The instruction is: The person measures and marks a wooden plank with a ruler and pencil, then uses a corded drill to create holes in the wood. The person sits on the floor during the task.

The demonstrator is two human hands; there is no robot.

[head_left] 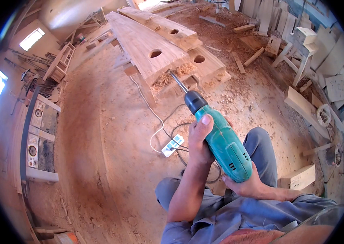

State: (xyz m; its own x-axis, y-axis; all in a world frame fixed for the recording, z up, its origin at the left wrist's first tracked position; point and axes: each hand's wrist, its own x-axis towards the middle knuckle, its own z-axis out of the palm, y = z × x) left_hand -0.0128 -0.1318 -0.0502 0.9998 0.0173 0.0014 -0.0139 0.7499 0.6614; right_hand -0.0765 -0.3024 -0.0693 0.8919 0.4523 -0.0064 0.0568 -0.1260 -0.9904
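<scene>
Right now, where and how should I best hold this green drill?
Take the long drill just behind its black chuck, from the left, where your left hand wraps the rounded body; your right hand likely suits the rear, since the bit points away from you.

the upper garment (241, 212) is blue-grey, with loose folds across the front; its matching sleeves (313, 199) leave the forearms (186, 191) bare. the trousers (262, 148) are grey-blue and cover both knees. the left hand (200, 140) and right hand (247, 186) are bare
</scene>
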